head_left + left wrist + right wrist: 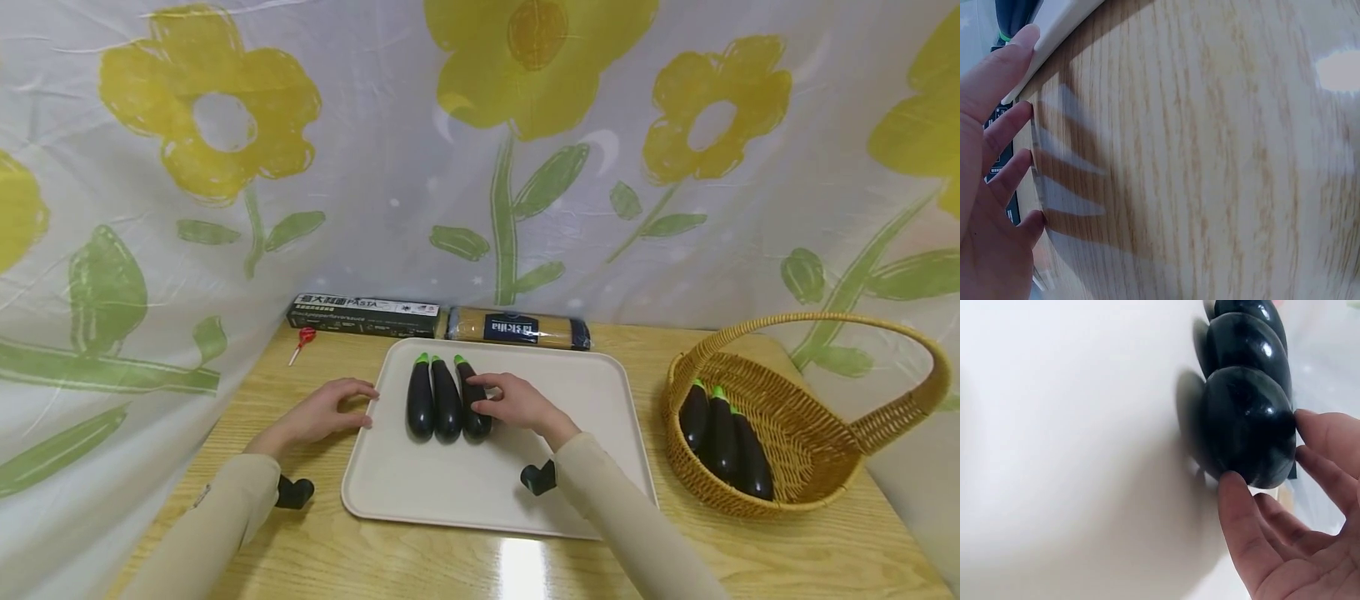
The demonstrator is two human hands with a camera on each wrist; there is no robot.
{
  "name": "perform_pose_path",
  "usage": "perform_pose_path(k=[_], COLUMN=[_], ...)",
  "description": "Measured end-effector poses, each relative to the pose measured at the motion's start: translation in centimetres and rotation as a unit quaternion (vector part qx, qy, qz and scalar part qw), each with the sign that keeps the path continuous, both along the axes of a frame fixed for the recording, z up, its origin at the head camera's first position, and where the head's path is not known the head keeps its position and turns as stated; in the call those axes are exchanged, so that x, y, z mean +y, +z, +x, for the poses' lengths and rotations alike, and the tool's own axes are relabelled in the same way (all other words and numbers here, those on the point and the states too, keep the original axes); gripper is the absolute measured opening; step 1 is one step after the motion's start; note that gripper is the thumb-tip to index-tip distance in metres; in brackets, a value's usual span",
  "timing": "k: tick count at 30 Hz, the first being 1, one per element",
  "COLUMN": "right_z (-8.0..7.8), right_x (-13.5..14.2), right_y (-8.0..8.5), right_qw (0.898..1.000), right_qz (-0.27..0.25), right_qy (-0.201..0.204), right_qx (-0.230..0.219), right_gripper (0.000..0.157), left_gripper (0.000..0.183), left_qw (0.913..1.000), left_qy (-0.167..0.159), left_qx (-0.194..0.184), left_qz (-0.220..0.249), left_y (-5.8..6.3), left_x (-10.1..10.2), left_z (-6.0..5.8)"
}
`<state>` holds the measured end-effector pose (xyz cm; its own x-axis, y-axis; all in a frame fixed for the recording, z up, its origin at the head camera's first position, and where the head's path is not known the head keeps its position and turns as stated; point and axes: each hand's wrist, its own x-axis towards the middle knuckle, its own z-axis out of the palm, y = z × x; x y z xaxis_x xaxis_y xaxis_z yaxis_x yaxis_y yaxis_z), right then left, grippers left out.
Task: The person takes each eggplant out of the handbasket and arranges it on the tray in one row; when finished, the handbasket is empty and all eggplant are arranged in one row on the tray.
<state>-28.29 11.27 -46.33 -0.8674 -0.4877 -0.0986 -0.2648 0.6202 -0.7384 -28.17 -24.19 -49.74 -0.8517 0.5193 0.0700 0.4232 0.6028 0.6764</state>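
Three dark, glossy eggplants with green stem ends lie side by side on a cream tray in the head view: the left eggplant (421, 400), the middle eggplant (447, 402) and the right eggplant (474, 402). My right hand (517, 402) holds the right eggplant, thumb and fingertips on its surface; the right wrist view shows this eggplant (1247, 425) close up, resting on the tray (1085, 425). My left hand (326, 411) is at the tray's left edge, fingers spread and apart from the eggplants. In the left wrist view the left thumb (1004, 72) overlaps the tray rim.
A wicker basket (817, 467) with a tall handle stands at the right, with several eggplants (723, 446) inside. Behind the tray lie a dark pasta box (363, 317) and a pack of spaghetti (517, 327). A red lollipop (306, 335) lies at the left.
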Motion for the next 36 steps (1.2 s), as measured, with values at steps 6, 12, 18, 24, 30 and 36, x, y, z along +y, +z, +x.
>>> perform_pose_path(k=[6, 12, 18, 24, 30, 36], right_z=[0.2, 0.3, 0.8, 2.0, 5.0, 8.7], right_x=[0.0, 0.0, 0.7, 2.7, 6.6, 11.4], right_y=[0.2, 0.2, 0.4, 0.6, 1.5, 3.3], right_qw=[1.000, 1.000, 0.999, 0.996, 0.995, 0.993], right_qz=[-0.011, -0.017, -0.044, -0.069, -0.088, -0.102], right_qy=[0.007, 0.008, -0.008, -0.033, -0.042, -0.052], right_qx=[-0.008, -0.005, -0.025, -0.038, -0.007, -0.020], right_gripper=[0.044, 0.042, 0.042, 0.044, 0.041, 0.040], left_gripper=[0.042, 0.042, 0.043, 0.043, 0.043, 0.042], left_qw=[1.0000, 0.9999, 0.9998, 0.9998, 0.9996, 0.9997], left_qy=[0.000, 0.000, -0.003, 0.001, 0.007, 0.007], left_qx=[-0.007, -0.009, -0.010, -0.012, -0.018, -0.012], left_qz=[-0.005, -0.008, -0.015, -0.014, -0.022, -0.018], left_y=[0.1, 0.2, 0.2, 0.1, 0.2, 0.0], left_x=[-0.1, 0.0, 0.1, 0.2, 0.0, -0.2], left_z=[-0.1, -0.2, -0.2, -0.2, -0.1, 0.0])
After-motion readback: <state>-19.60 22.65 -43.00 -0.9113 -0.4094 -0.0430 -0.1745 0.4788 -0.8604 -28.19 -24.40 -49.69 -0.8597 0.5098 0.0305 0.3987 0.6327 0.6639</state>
